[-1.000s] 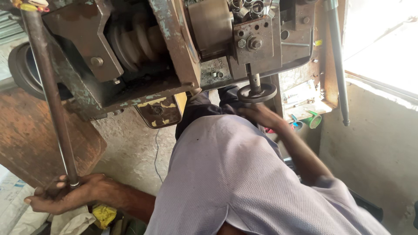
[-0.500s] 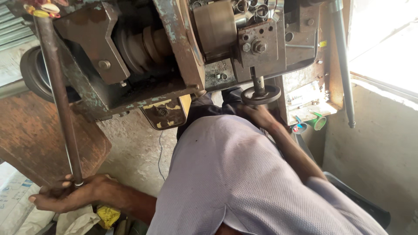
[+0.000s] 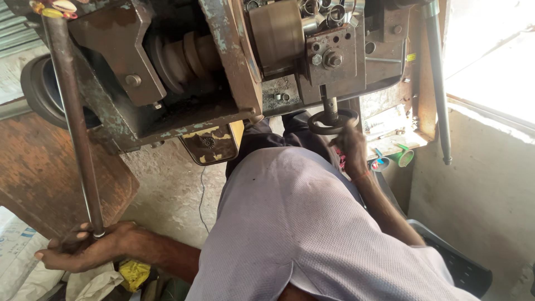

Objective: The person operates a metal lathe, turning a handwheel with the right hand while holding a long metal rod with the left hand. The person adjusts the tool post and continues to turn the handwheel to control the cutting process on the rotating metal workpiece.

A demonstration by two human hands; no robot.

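Both hands are busy: left hand (image 3: 83,251) at 8 o'clock is clenched round the bottom of the long lever (image 3: 72,122) for leverage, right hand (image 3: 351,147) grips the small handwheel (image 3: 332,120) at 1 o'clock under the machine (image 3: 223,67).

The rod (image 3: 72,122) is dull rusty metal, the machine (image 3: 223,72) chipped painted steel, the shirt (image 3: 301,223) matt woven cloth.

Rusty lever rod (image 3: 72,122) — upright; small handwheel (image 3: 332,121) under machine.
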